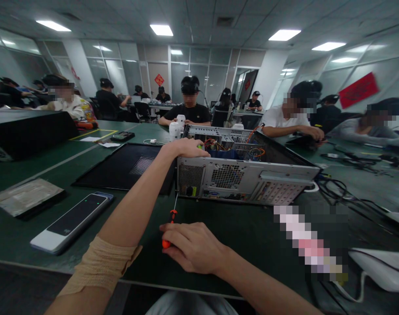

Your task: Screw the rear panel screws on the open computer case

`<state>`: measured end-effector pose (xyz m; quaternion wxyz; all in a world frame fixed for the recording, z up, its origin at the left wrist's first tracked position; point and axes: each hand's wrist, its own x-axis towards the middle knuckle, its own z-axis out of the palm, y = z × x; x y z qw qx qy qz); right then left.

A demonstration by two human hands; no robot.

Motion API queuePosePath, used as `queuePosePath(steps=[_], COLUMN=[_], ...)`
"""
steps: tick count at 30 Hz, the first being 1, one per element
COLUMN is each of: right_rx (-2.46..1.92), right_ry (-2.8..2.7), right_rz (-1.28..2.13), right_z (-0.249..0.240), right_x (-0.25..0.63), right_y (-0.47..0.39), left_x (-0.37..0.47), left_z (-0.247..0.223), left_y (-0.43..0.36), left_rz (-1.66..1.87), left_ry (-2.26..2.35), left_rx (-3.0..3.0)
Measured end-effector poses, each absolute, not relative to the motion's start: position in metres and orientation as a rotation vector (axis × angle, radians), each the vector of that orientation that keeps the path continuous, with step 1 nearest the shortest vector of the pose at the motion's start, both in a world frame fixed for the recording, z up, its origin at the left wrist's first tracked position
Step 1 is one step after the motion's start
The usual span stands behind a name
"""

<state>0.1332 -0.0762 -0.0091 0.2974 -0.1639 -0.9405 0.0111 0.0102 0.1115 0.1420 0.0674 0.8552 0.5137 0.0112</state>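
Observation:
A computer case [251, 175] lies on its side with its rear panel facing me and its inside exposed from above. My left hand [191, 148] is over the top left edge of the case, gripping it, with some fingers hidden behind the edge. In my right hand [199, 247] is a screwdriver [173, 215] with a red and black handle, closed in the fingers. Its thin shaft points up to the lower left corner of the rear panel. I cannot tell whether the tip touches a screw. Cables and a dark blue part show inside the case.
A black side panel [120, 168] lies left of the case. Nearer me are a white and black device [71, 221] and a flat packet [27, 197]. Black cables [346, 192] spread at the right. Another dark case [32, 131] stands far left. Several people sit around.

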Motion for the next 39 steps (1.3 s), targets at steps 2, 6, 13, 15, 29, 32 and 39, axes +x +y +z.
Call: queuePosePath(steps=[2,6,13,15,29,32,39], right_rx=[-0.45,-0.491,-0.468,-0.454,-0.577,-0.593,-0.516], right_ry=[-2.532,-2.558,-2.527,-2.511,-2.466,-2.456,-2.565], right_rz=[0.015,-0.014,0.013,0.051,0.061,0.059,0.0], right_z=[-0.007,-0.002,-0.002,-0.002,-0.013,-0.012,-0.004], right_x=[0.134,0.134,0.133,0.133,0.135,0.136,0.134], right_y=[-0.076,-0.078,-0.08,-0.079,-0.07,-0.069,-0.071], left_x=[0.01,0.011,0.011,0.011,0.012,0.012,0.012], left_z=[0.142,0.142,0.144,0.144,0.141,0.142,0.146], left_y=[0.112,0.113,0.109,0.108,0.111,0.109,0.106], left_rz=[0.045,0.053,0.022,0.032,0.068,0.051,0.043], left_ry=[1.542,1.535,1.557,1.561,1.539,1.55,1.545], left_rx=[2.584,2.592,2.58,2.586,2.624,2.626,2.607])
